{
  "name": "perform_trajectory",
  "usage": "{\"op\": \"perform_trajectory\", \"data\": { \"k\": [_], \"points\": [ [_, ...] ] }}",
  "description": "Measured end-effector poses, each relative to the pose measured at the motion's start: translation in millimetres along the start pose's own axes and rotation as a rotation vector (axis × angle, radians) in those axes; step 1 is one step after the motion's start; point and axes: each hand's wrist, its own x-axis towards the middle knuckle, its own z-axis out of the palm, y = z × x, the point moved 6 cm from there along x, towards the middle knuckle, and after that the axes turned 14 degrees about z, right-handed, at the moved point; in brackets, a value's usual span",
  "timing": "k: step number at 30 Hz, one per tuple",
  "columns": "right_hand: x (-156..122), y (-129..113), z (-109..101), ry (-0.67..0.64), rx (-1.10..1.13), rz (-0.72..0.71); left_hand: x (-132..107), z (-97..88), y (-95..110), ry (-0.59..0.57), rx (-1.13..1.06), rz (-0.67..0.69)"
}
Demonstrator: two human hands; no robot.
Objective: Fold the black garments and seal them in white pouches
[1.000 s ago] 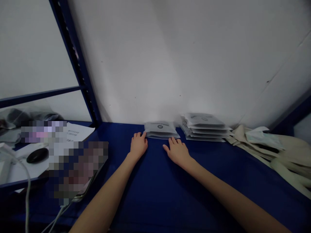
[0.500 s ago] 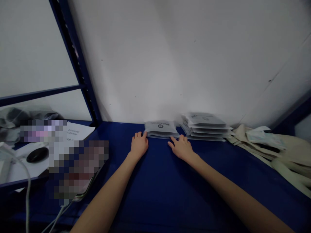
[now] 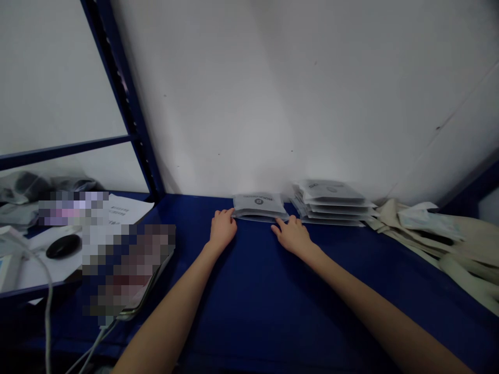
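Item: one grey flat plastic packet [image 3: 259, 206], lying on a blue steel shelf [image 3: 249, 291] against a white wall [image 3: 249, 104]. Left hand [image 3: 223, 228] is laid flat, fingertips touching the packet's left edge. Right hand [image 3: 292, 236] is laid with fingers slightly spread, touching its front right corner. No pinch is seen. A stack of similar packets [image 3: 331, 203] is kept just beside it on the right, with cream cloth bags [image 3: 424, 234] further right.

A small packing workspace, office-like: dark blue slotted steel shelving [image 3: 128, 124] against a white wall [image 3: 273, 104], stacked grey printed pouches [image 3: 331, 205] on a blue shelf [image 3: 249, 291], cream cloth [image 3: 440, 234] alongside, then paper sheets [image 3: 130, 210], a computer mouse [image 3: 63, 246] and a white cable [image 3: 49, 306].
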Motion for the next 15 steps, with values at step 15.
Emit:
{"op": "perform_trajectory", "data": {
  "k": [15],
  "points": [
    [-9,8,-32,0.015,0.110,-0.027,8,10.0,-15,0.163,-0.596,-0.150]
  ]
}}
